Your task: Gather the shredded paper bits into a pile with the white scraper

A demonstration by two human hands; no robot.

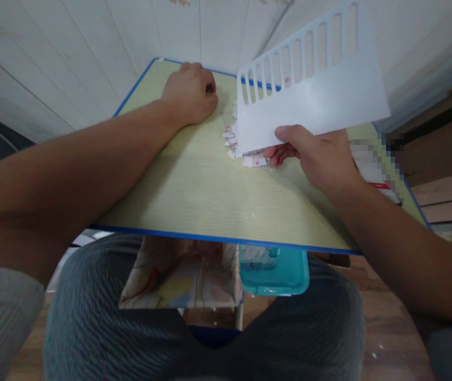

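Observation:
My right hand (321, 153) grips a flat white plastic panel (313, 100) by its lower edge, thumb on the face, other fingers underneath. A row of rounded slots runs along the panel's far side, and it tilts above the table. Beneath and beside its left end lies a pile of small torn paper scraps (254, 160) with pink marks, partly hidden by the panel. To the left, my left hand (191, 94) rests on the tabletop (194, 180) as a closed fist. What it holds, if anything, is hidden inside the curled fingers.
White plank walls stand behind the blue-edged table. A pale packet (372, 164) with a red stripe lies at the right, partly pixelated. Below the front edge are an open patterned fabric box (182, 286) and a turquoise plastic container (289, 272), between my legs.

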